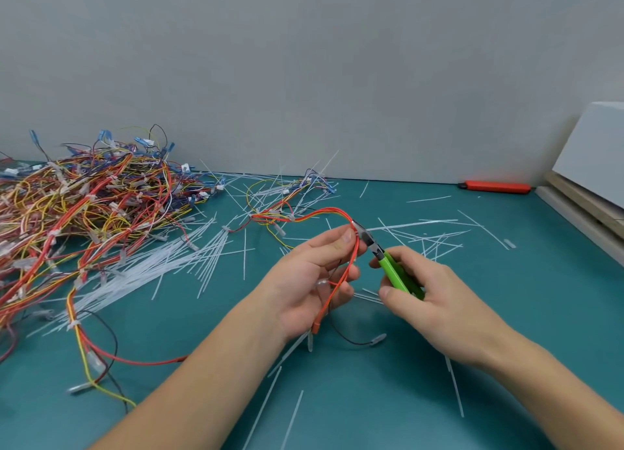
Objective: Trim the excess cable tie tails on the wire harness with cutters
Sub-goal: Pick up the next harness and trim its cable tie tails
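My left hand (310,277) holds a red and orange wire harness (324,213) above the green mat, thumb and fingers pinching the bundle just below a white cable tie (353,225). My right hand (425,297) grips green-handled cutters (393,270). Their dark jaws point up and left and sit right at the cable tie, beside my left thumb. The harness runs back toward the middle of the table, and its lower end hangs from my left palm with an orange terminal and a black wire.
A large pile of coloured wire harnesses (84,206) fills the left side. Loose white cable ties and cut tails (175,264) litter the green mat (506,314). A red utility knife (496,187) lies at the back right, next to a white box on boards (594,166).
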Demonstrator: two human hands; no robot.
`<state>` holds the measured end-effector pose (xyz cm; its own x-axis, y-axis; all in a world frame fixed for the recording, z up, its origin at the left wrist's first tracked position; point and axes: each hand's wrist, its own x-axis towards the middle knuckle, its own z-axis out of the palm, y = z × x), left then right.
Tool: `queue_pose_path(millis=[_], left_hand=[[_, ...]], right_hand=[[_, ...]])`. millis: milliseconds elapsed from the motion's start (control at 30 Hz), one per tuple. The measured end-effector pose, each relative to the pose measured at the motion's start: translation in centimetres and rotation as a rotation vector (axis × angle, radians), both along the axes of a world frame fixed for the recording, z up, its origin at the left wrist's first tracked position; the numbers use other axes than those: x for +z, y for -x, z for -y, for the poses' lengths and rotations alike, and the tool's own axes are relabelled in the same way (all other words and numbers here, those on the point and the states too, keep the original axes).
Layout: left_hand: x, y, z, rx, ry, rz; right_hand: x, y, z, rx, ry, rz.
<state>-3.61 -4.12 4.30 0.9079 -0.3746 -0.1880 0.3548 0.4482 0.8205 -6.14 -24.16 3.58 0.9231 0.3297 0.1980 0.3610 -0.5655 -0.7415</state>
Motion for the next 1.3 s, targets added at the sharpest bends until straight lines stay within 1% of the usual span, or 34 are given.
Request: queue_pose_path(millis=[167, 367, 500, 567, 600, 700, 767, 867, 967, 1200, 1300], left_hand=[[-0.2, -0.1, 0.0, 0.007, -0.012, 0.017], [0.0, 0.1, 0.1, -0.038, 0.031, 0.038], [0.2, 0.1, 0.1, -0.031, 0.037, 0.016], [0.3, 0.1, -0.1, -0.043, 0.039, 0.006], [0.3, 0.1, -0.2, -0.054, 0.045, 0.0], [0.3, 0.2, -0.3, -0.073, 0.063, -0.01], [0.3, 0.2, -0.2, -0.066, 0.056, -0.007], [0.4, 0.3, -0.1, -0.052, 0.007, 0.019], [0.3, 0.2, -0.1, -0.065, -0.112, 0.09], [-0.3, 0.7, 0.5, -0.166, -0.27, 0.168], [-0.5, 0.7, 0.7, -0.168, -0.297, 0.156]], right_hand=[[-0.4, -0.3, 0.3, -0.015, 0.001, 0.02], [-0.5, -0.3, -0.1, -0.021, -0.084, 0.023], [-0.5, -0.1, -0.4, -0.022, -0.15, -0.021], [-0.5, -0.2, -0.5, -0.046, -0.173, -0.006], [-0.5, -0.3, -0.5, -0.067, -0.214, 0.002], [0.1, -0.8, 0.0, -0.171, -0.498, -0.077], [0.7, -1.0, 0.6, -0.19, -0.586, -0.135], [1.0, -0.7, 0.7, -0.144, -0.613, -0.198], [0.9, -0.3, -0.1, -0.131, -0.61, -0.165], [0.7, -0.3, -0.7, -0.223, -0.752, -0.2], [0.7, -0.5, -0.2, -0.243, -0.816, -0.275]])
